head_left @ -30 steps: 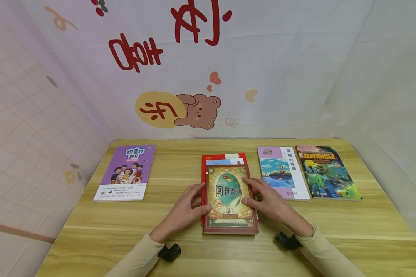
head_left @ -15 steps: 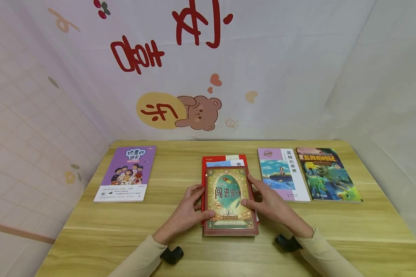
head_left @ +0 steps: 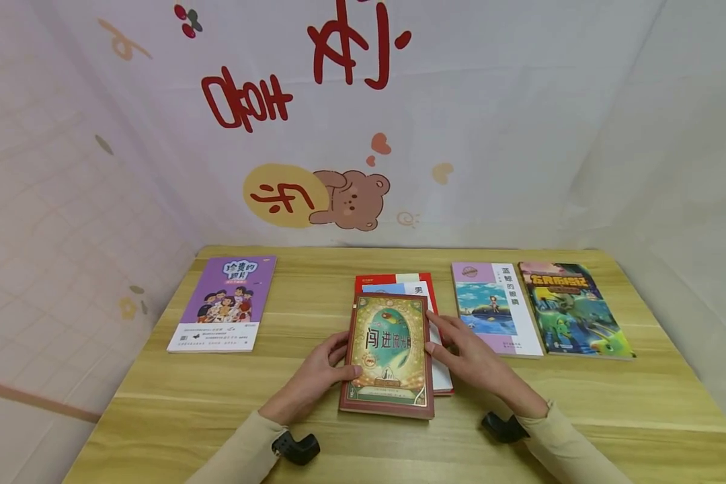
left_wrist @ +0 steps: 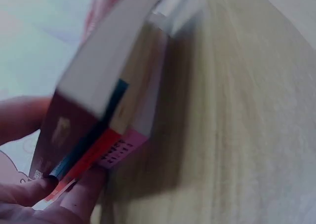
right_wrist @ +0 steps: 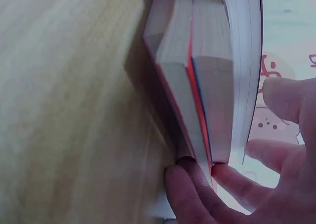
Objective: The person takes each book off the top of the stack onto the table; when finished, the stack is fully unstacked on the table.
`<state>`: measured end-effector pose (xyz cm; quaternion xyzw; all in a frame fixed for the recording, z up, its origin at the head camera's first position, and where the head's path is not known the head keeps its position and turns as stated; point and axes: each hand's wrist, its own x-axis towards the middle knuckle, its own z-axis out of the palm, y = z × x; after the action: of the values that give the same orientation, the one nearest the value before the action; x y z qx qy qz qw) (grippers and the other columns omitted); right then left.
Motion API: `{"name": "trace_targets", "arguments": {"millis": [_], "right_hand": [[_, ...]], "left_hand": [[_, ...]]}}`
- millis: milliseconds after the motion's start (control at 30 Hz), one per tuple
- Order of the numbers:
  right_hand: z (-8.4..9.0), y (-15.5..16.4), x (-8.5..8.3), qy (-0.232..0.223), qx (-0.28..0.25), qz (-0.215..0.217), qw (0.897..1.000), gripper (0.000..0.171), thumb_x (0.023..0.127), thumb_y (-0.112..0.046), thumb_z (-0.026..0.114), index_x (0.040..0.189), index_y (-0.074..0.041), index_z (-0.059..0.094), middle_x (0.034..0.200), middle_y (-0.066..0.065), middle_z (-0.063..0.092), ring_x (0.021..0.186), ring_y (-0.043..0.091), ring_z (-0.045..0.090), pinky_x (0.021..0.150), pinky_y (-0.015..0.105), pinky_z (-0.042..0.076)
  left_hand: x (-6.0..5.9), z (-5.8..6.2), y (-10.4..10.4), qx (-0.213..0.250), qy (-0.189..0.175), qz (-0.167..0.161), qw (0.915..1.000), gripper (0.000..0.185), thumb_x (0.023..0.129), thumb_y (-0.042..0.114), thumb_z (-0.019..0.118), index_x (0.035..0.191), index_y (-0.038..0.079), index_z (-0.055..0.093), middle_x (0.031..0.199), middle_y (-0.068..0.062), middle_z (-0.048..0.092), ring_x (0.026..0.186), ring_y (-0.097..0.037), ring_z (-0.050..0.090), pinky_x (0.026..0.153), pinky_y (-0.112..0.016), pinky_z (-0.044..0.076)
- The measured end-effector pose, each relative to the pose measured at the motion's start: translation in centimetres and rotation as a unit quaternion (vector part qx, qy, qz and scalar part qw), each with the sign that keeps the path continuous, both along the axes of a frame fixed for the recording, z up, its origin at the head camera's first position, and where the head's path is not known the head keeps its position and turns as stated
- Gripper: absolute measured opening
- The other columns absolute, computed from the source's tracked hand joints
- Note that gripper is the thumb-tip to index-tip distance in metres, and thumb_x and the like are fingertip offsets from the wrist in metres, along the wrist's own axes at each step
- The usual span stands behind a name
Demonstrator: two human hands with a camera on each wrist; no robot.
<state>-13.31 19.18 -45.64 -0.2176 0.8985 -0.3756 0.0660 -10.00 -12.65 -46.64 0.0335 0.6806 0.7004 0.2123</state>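
A maroon-and-gold book [head_left: 390,356] lies on top of a stack at the table's middle, angled to the left. My left hand [head_left: 314,376] grips its left side, thumb on the cover and fingers at the spine. Under it show a white book [head_left: 441,376] and a red book [head_left: 382,277]; a pink spine [left_wrist: 118,152] lies lowest in the left wrist view. My right hand [head_left: 472,356] rests along the stack's right side. In the right wrist view its fingers [right_wrist: 242,182] touch the page edges, and the thumb stands apart from the top cover.
A purple book [head_left: 226,302] lies at the table's left. A white-and-lilac book [head_left: 493,309] and a dinosaur book [head_left: 575,309] lie side by side at the right. Behind the wooden table [head_left: 320,269] hangs a printed white cloth [head_left: 496,134]; another light wall stands at the right.
The maroon-and-gold book has slid left and toward me and turned slightly, baring more of the white book at its right. The right thumb has moved from the cover to its edge.
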Motion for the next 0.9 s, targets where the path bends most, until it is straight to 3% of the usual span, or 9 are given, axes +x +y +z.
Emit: {"name": "trace_targets", "arguments": {"millis": [167,333,467,600,667,800,900], "right_hand": [[-0.2,0.1,0.2,-0.004,0.014,0.004,1.0,0.066,0.102,-0.036,0.067,0.158,-0.01,0.044,0.152,0.019,0.046,0.105,0.024,0.056,0.084,0.038,0.053],[-0.2,0.3,0.3,0.0,0.04,0.002,0.999,0.067,0.097,-0.036,0.074,0.155,-0.01,0.05,0.153,0.018,0.045,0.106,0.023,0.058,0.084,0.037,0.053],[-0.2,0.3,0.3,0.005,0.046,0.003,0.999,0.067,0.096,-0.036,0.075,0.154,-0.011,0.051,0.152,0.016,0.047,0.105,0.021,0.058,0.083,0.037,0.052],[-0.3,0.2,0.3,0.001,0.043,0.001,0.999,0.067,0.096,-0.037,0.075,0.153,-0.012,0.052,0.152,0.015,0.047,0.103,0.02,0.058,0.082,0.036,0.053],[-0.3,0.2,0.3,-0.002,0.044,-0.001,0.999,0.067,0.096,-0.038,0.075,0.154,-0.013,0.052,0.152,0.015,0.047,0.103,0.02,0.058,0.083,0.037,0.053],[-0.3,0.2,0.2,0.007,0.05,-0.007,0.999,0.068,0.095,-0.04,0.075,0.153,-0.014,0.053,0.152,0.014,0.047,0.105,0.021,0.059,0.085,0.039,0.053],[-0.2,0.2,0.1,0.018,0.056,-0.008,0.998,0.067,0.095,-0.042,0.075,0.153,-0.015,0.053,0.152,0.014,0.048,0.106,0.022,0.059,0.085,0.041,0.053]], "left_hand": [[0.1,0.1,-1.3,0.021,-0.032,0.015,0.9991,0.083,0.092,0.005,0.072,0.16,-0.003,0.026,0.157,-0.029,0.039,0.134,-0.035,0.053,0.1,-0.037,0.052],[0.4,0.3,-2.8,0.046,-0.062,-0.013,0.9969,0.083,0.095,0.004,0.068,0.162,0.002,0.019,0.154,-0.03,0.042,0.11,-0.031,0.068,0.087,-0.045,0.06],[0.7,0.3,-3.7,0.072,-0.066,-0.041,0.9943,0.09,0.098,0.003,0.066,0.166,0.01,0.006,0.157,-0.033,0.036,0.111,-0.036,0.068,0.086,-0.05,0.06],[0.8,0.1,-4.5,0.098,-0.056,-0.06,0.9918,0.103,0.097,-0.002,0.065,0.168,0.029,-0.003,0.161,-0.037,0.024,0.117,-0.042,0.065,0.089,-0.054,0.058],[0.8,0.1,-4.7,0.1,-0.05,-0.068,0.9914,0.099,0.097,-0.002,0.066,0.168,0.03,0.005,0.162,-0.035,0.022,0.122,-0.042,0.062,0.091,-0.054,0.057],[1.0,0.2,-4.9,0.084,-0.027,-0.074,0.9934,0.081,0.097,0.001,0.068,0.165,0.017,0.028,0.168,-0.025,0.019,0.133,-0.036,0.055,0.099,-0.049,0.054],[1.2,0.4,-5.0,0.077,-0.004,-0.069,0.9946,0.077,0.096,0.001,0.07,0.163,0.014,0.033,0.171,-0.019,0.015,0.137,-0.032,0.052,0.103,-0.045,0.052]]}}
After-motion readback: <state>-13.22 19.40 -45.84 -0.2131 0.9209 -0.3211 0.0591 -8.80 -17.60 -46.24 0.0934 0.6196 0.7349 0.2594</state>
